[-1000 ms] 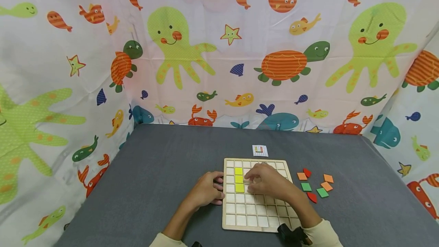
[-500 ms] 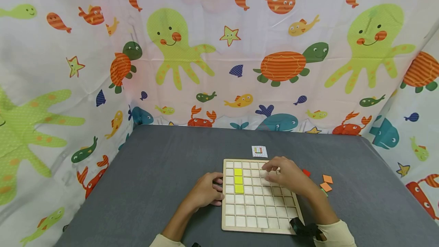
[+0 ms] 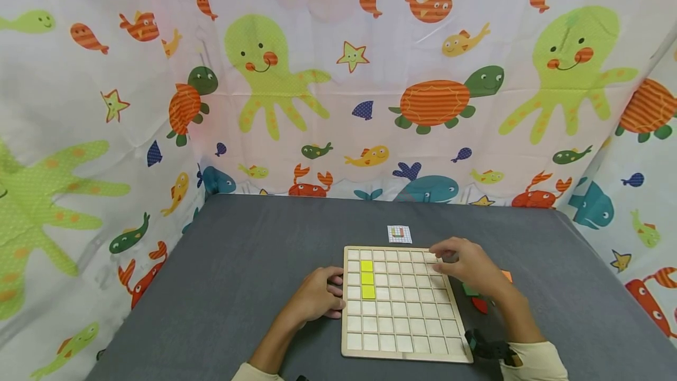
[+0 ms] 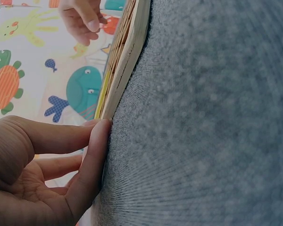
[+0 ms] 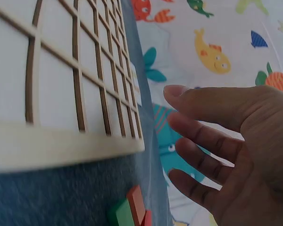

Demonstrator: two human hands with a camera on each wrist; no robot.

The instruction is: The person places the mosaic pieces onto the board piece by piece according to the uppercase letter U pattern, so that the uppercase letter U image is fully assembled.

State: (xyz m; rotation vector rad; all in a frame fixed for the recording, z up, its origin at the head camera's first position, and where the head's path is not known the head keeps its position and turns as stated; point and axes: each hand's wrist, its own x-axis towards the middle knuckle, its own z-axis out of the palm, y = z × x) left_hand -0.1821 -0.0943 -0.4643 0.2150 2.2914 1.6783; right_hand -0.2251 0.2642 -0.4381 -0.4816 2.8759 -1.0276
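Note:
A wooden grid board [image 3: 406,355] lies on the grey cloth, with several yellow square tiles [image 3: 367,278] set in a column near its left side. At the board's left edge, my left hand [image 3: 315,296] holds the rim between thumb and fingers; the left wrist view shows the thumb and a finger [image 4: 95,155] meeting there. My right hand [image 3: 468,263] is raised over the board's far right corner. Its thumb and fingers [image 5: 198,127] are apart, loosely bent, with nothing between them in the right wrist view.
Right of the board lie loose tiles, partly hidden by my right arm: a red piece [image 3: 479,305], a green piece [image 3: 469,290] and an orange piece [image 3: 506,275]. A small card [image 3: 399,234] with a coloured grid pattern lies behind the board. A sea-animal curtain surrounds the table.
My right hand has moved right from beside the yellow tiles, across the board to its far right corner. The left hand stays at the left edge.

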